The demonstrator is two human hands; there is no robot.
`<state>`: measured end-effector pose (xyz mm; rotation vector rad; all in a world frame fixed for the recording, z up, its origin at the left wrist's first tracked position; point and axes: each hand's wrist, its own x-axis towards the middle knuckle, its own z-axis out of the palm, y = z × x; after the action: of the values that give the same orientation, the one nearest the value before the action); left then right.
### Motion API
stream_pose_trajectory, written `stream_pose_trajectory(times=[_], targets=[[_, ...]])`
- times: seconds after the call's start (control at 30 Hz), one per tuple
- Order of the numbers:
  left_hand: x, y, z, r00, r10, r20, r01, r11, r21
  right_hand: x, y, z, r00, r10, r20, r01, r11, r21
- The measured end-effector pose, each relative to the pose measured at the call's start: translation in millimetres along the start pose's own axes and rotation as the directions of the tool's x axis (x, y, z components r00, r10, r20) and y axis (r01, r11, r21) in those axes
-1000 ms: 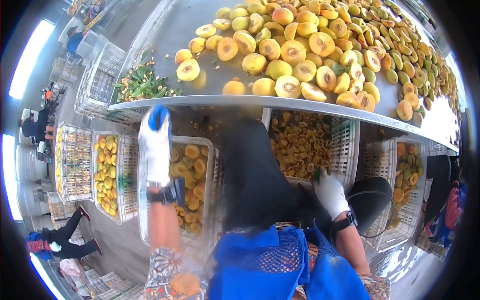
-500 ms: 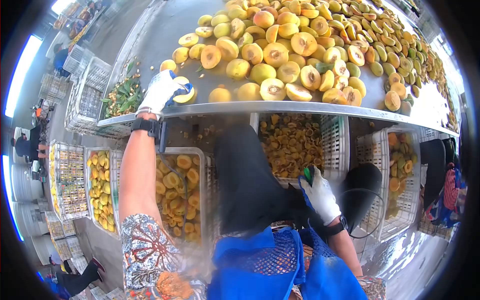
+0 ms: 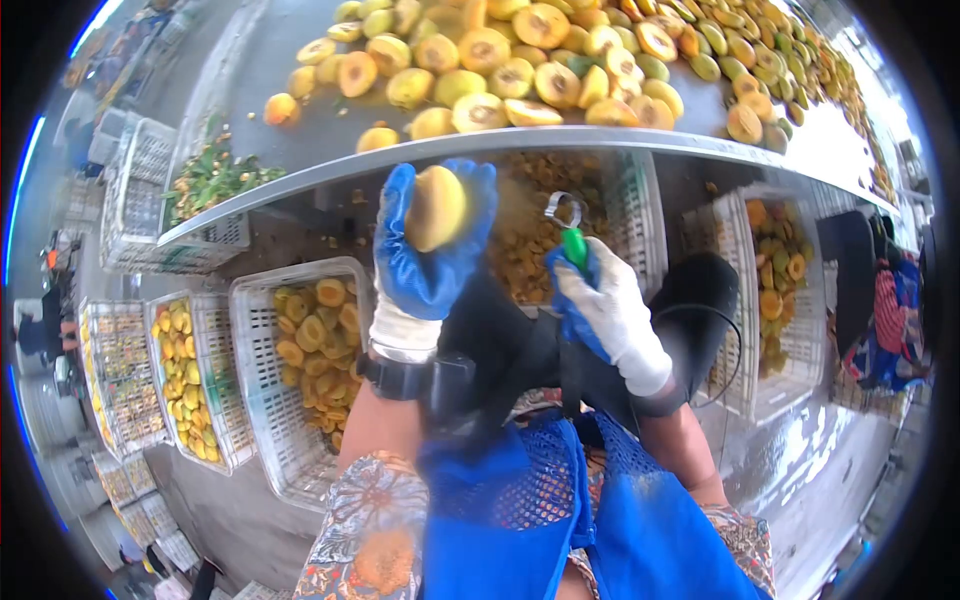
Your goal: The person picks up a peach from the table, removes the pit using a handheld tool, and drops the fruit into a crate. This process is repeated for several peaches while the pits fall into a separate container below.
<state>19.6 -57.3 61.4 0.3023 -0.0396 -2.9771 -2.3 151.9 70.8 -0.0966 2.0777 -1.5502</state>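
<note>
A yellow peach half (image 3: 436,208) rests in my left hand (image 3: 425,265), which wears a blue-palmed white glove and has its fingers curled up around the fruit. My right hand (image 3: 608,305), gloved the same way, is closed around the green handle of a pitting tool (image 3: 574,240), whose metal loop points up. Both hands are over my lap, just below the metal table edge. Many halved peaches (image 3: 510,77) lie on the metal table (image 3: 235,120) beyond them.
A crate of peach halves (image 3: 250,330) stands at my left, with more fruit crates (image 3: 215,400) further left. Another crate (image 3: 650,230) is under the table, and one (image 3: 735,330) stands at the right. Leaves and scraps (image 3: 215,180) lie on the table's left corner.
My left hand has come back from the table edge and turned palm up with a peach half. My right hand has risen with the tool, whose loop now shows. The view has shifted.
</note>
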Motion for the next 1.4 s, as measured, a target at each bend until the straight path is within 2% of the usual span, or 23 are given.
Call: stream_pose_trajectory(times=[0.03,0.07,0.13,0.17,0.23,0.33,0.4,0.6,0.73,0.9,0.93,0.97,1.0,1.03,1.1,1.2,1.23,1.3,1.33,1.37,1.4], targets=[[0,-11,-8,0.996,-0.066,-0.064,0.068,0.997,0.03,-8,-10,2,0.991,-0.126,-0.038,0.117,0.977,-0.177],[0,-18,-15,0.989,-0.147,-0.035,0.148,0.987,0.054,-9,-2,5,0.94,-0.338,-0.044,0.303,0.888,-0.346],[-1,-31,-21,0.989,-0.134,-0.056,0.143,0.973,0.18,-17,1,8,0.903,-0.43,0.021,0.405,0.832,-0.38],[-2,-36,-21,0.991,-0.118,-0.063,0.129,0.966,0.224,-19,2,10,0.905,-0.422,0.054,0.401,0.803,-0.44],[-6,-43,-18,0.995,-0.075,-0.072,0.094,0.944,0.316,-19,8,14,0.899,-0.434,0.065,0.414,0.792,-0.448],[-7,-45,-23,0.997,0.026,-0.079,0.021,0.844,0.536,-20,8,19,0.903,-0.421,0.092,0.414,0.787,-0.457],[-10,-45,-22,0.998,0.022,-0.058,0.016,0.817,0.576,-19,4,21,0.927,-0.359,0.109,0.368,0.811,-0.455],[-16,-48,-20,0.994,0.101,-0.05,-0.039,0.723,0.69,-16,18,35,0.909,-0.399,0.122,0.407,0.785,-0.467],[-17,-44,-31,0.983,0.185,-0.021,-0.078,0.51,0.857,-18,25,41,0.941,-0.296,0.164,0.339,0.838,-0.427],[-16,-38,-47,0.99,0.078,-0.119,0.068,0.469,0.881,-18,26,39,0.97,-0.085,0.227,0.154,0.939,-0.307],[-15,-37,-49,0.989,0.061,-0.132,0.09,0.453,0.887,-17,28,37,0.962,-0.053,0.269,0.122,0.961,-0.247],[-16,-35,-48,0.98,0.016,-0.201,0.167,0.496,0.852,-16,32,35,0.95,-0.021,0.313,0.084,0.979,-0.188],[-17,-33,-51,0.981,-0.04,-0.191,0.188,0.466,0.865,-17,35,33,0.934,0.01,0.357,0.039,0.991,-0.129],[-16,-29,-56,0.979,-0.094,-0.182,0.204,0.436,0.877,-20,36,29,0.894,0.07,0.442,-0.095,0.995,0.035],[-11,-24,-63,0.976,-0.171,-0.136,0.187,0.33,0.925,-24,32,20,0.776,0.126,0.618,-0.387,0.869,0.309],[-1,-25,-77,0.968,-0.111,-0.226,0.249,0.556,0.793,-23,31,24,0.738,0.138,0.66,-0.563,0.665,0.491],[3,-24,-72,0.946,-0.181,-0.268,0.317,0.692,0.649,-22,30,25,0.743,0.118,0.658,-0.548,0.672,0.498],[2,-24,-69,0.961,-0.134,-0.241,0.265,0.687,0.677,-19,26,27,0.749,0.077,0.658,-0.52,0.684,0.512],[0,-25,-67,0.967,-0.11,-0.229,0.241,0.683,0.69,-17,28,31,0.775,0.099,0.624,-0.464,0.759,0.457],[-6,-27,-64,0.987,-0.011,-0.161,0.142,0.531,0.835,-17,34,36,0.804,0.118,0.583,-0.408,0.823,0.395],[-7,-30,-61,0.985,-0.002,-0.171,0.147,0.511,0.847,-17,37,39,0.832,0.134,0.538,-0.351,0.879,0.323]])
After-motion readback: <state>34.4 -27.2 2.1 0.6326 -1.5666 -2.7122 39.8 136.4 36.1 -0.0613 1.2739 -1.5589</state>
